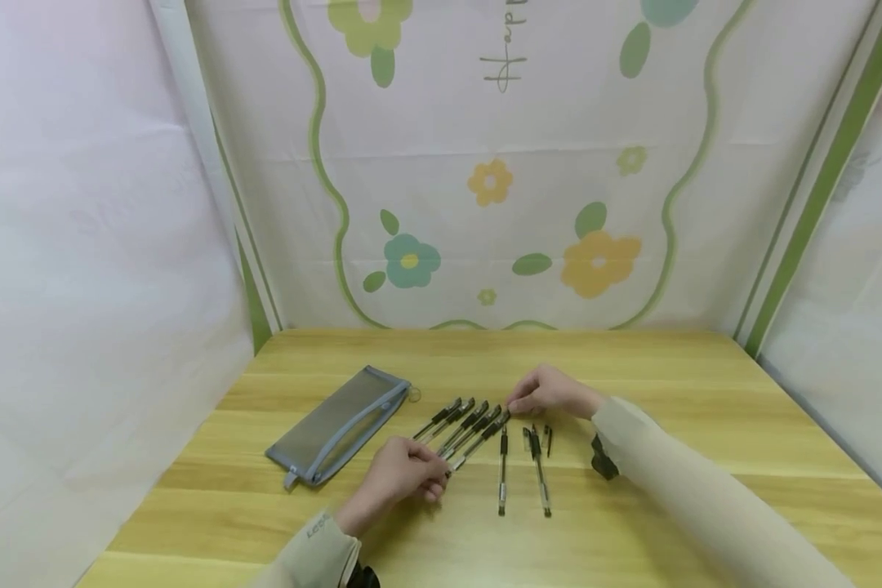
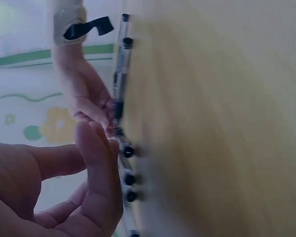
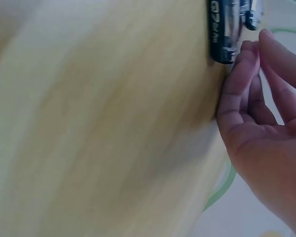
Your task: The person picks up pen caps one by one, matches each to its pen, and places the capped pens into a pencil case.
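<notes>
Looking down on the wooden table (image 1: 632, 531), we saw the grey pouch (image 1: 331, 415) lying flat and aslant, edged in blue, with a pull tab (image 1: 291, 478) at its near corner. To the right of the pouch we observed a row of five pens (image 1: 473, 420), set slantwise and roughly parallel to the pouch's long side, their dark far ends pointing away from the person. We found the left hand (image 1: 406, 472) to the right of the pouch's near end, its fingers curled, with thumb and finger pinching the near end of the outermost pen (image 1: 491, 429), the one in the row farthest from the pouch. The right hand (image 1: 550, 390) stood farther to the right of the pouch, at the far end of that same pen; its thumb and fingertips were drawn nearly together, yet we could not tell whether they gripped the pen or merely met it. Farther right of the pouch than the row, we noted two separate pens (image 1: 504, 443) lying lengthwise toward the person, apart from each other, and two small dark pieces (image 1: 549, 439) resembling caps, one on either side of the second pen's far end. We also recorded pale sleeves (image 1: 694, 482) on both arms and, beyond the pouch, an upright cloth (image 1: 441, 122) printed with flowers and leaves.
</notes>
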Tool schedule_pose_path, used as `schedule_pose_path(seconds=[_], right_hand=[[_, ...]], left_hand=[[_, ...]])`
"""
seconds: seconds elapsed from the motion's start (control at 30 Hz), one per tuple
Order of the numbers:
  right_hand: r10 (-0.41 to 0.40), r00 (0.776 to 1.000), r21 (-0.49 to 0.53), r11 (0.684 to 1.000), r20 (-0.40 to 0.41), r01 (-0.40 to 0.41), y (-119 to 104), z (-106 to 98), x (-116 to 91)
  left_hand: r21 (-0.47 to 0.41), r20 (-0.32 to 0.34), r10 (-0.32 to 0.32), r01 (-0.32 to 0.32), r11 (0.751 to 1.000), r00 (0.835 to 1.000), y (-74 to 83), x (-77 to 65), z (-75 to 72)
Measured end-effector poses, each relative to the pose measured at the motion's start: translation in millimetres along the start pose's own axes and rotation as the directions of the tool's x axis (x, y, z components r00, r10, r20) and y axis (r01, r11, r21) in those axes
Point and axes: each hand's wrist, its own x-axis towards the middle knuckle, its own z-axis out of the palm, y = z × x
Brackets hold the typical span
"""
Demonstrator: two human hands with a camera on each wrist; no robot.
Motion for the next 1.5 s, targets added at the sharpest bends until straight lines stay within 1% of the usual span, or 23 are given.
schedule_pose_path(seconds=[0.1,0.17,0.23,0.37,0.43,0.53,0.7,0.77,0.9,1.0,1.1,1.23,1.27,1.37,1.43,1.47,1.5], right_hand=[[0.009,0.999,0.024,1.000,-0.046,-0.008,1,0,-8],[0.022,0.996,0.051,0.999,-0.086,-0.017,-2,0,-13],[0.025,0.993,0.076,0.997,-0.115,-0.017,-7,0,-19],[0.022,0.990,0.092,0.996,-0.138,-0.010,-21,0,-33],[0.015,0.988,0.096,0.995,-0.156,0.000,-27,0,-42],[0.012,0.981,0.111,0.994,-0.194,0.010,-35,0,-58],[0.035,0.965,0.151,0.989,-0.259,0.005,-41,-4,-87],[0.044,0.956,0.167,0.986,-0.289,0.005,-43,-7,-98],[0.061,0.936,0.188,0.982,-0.346,0.006,-48,-10,-117],[0.075,0.927,0.233,0.972,-0.368,0.014,-51,-9,-128],[0.083,0.922,0.301,0.953,-0.379,0.038,-51,-1,-132],[0.098,0.916,0.412,0.908,-0.389,0.078,-42,10,-133],[0.104,0.915,0.445,0.891,-0.389,0.088,-39,13,-133],[0.117,0.918,0.531,0.840,-0.378,0.111,-32,19,-133],[0.129,0.921,0.571,0.813,-0.369,0.114,-29,21,-133],[0.135,0.922,0.585,0.803,-0.363,0.113,-29,21,-133],[0.139,0.923,0.591,0.799,-0.359,0.109,-29,22,-133]], left_hand=[[0.052,-0.012,0.059,-0.058,0.997,0.998,4.4,-5.0,3.3],[0.068,-0.022,0.102,-0.100,0.993,0.995,7.9,-7.7,8.4],[0.048,-0.033,0.139,-0.137,0.989,0.990,11.7,-9.8,15.5],[-0.053,-0.068,0.201,-0.205,0.977,0.977,20.0,-12.8,32.9],[-0.084,-0.080,0.220,-0.227,0.970,0.972,22.8,-14.3,40.9],[-0.089,-0.090,0.234,-0.242,0.966,0.968,23.8,-16.2,50.3],[-0.074,-0.113,0.212,-0.221,0.972,0.971,21.5,-17.4,58.3],[-0.035,-0.115,0.203,-0.208,0.978,0.972,19.6,-17.3,59.8],[0.047,-0.108,0.216,-0.212,0.976,0.970,13.5,-15.1,62.5],[0.064,-0.119,0.231,-0.225,0.972,0.966,10.4,-13.1,64.3],[0.053,-0.144,0.232,-0.227,0.972,0.962,8.7,-12.8,62.9],[0.044,-0.172,0.222,-0.218,0.975,0.960,7.7,-12.6,60.8],[0.047,-0.176,0.222,-0.217,0.975,0.959,7.3,-12.4,60.4],[0.052,-0.171,0.221,-0.215,0.975,0.960,6.9,-12.0,60.2],[0.058,-0.162,0.225,-0.218,0.974,0.961,6.9,-11.4,60.4],[0.059,-0.156,0.228,-0.221,0.973,0.961,7.0,-11.3,60.5],[0.058,-0.150,0.230,-0.223,0.973,0.962,6.9,-11.1,60.5]])
